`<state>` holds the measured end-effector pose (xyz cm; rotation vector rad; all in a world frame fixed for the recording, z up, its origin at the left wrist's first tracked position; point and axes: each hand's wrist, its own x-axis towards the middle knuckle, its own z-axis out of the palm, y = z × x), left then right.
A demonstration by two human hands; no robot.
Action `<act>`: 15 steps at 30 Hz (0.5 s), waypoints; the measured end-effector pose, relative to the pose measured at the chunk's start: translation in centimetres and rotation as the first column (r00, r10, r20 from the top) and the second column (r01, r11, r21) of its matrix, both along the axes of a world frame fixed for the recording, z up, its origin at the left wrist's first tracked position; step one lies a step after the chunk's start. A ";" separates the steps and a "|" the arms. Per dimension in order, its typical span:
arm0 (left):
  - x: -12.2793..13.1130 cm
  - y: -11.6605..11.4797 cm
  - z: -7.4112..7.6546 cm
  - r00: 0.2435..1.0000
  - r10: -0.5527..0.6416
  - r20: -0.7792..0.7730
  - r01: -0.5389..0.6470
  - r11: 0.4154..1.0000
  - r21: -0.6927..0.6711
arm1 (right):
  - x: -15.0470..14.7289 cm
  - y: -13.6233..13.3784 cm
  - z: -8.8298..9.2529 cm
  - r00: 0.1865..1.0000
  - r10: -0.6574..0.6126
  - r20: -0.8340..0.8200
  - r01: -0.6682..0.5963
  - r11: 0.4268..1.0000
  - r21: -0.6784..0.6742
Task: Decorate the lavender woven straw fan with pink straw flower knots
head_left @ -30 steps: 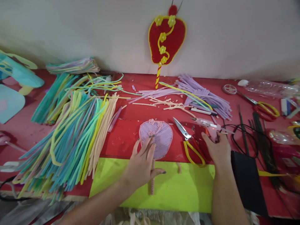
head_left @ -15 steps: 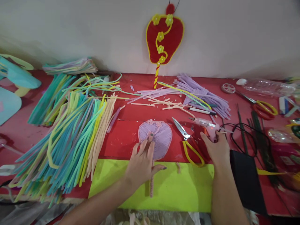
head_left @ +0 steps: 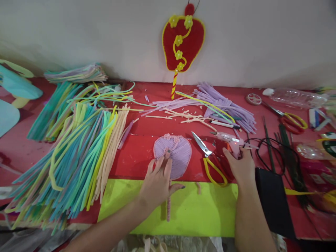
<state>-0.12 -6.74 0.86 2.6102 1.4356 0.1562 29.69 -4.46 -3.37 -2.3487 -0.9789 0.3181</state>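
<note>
A lilac hand fan [head_left: 181, 161] made of pipe cleaners, with a pink edge, small pink flowers and a twisted pink handle, lies on the red table and a lime-green sheet [head_left: 207, 213]. My left hand [head_left: 157, 178] rests on it, fingertips pressing near a flower in its middle, thumb stretched out to the side. At the right, my right hand [head_left: 243, 164] has its fingers around the handle of a pink glue gun [head_left: 231, 139], whose small light glows red. The gun's nozzle points left. Scissors [head_left: 207, 154] with yellow and red handles lie between the fan and the glue gun.
Bundles of coloured pipe cleaners [head_left: 78, 157] fill the left. Purple pipe cleaners [head_left: 225, 105] lie at the back. A red fan [head_left: 183, 45] with yellow flowers leans on the wall. Another pair of scissors [head_left: 291, 120], a plastic bottle [head_left: 296, 97] and a black box [head_left: 273, 199] stand right.
The view has shifted slightly, so everything sits a little further left. Both hands keep their places on the fan and the glue gun.
</note>
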 end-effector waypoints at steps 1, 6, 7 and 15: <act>0.0 0.0 0.0 1.000 0.003 -0.004 -0.003 1.000 0.002 | 0.0 0.0 0.1 1.000 0.000 -0.005 0.000 1.000 0.004; 0.0 0.2 0.3 1.000 0.001 -0.005 -0.001 1.000 -0.003 | 0.3 0.2 2.1 0.997 -0.049 0.055 0.051 0.998 -0.033; -0.1 0.2 0.3 1.000 0.001 0.000 -0.001 1.000 -0.001 | 0.5 0.4 2.7 0.996 -0.047 0.078 0.051 0.997 -0.051; -0.6 0.4 0.2 0.997 -0.016 0.081 0.011 0.998 0.070 | 1.7 3.2 3.3 0.978 0.175 0.115 -0.170 0.984 -0.053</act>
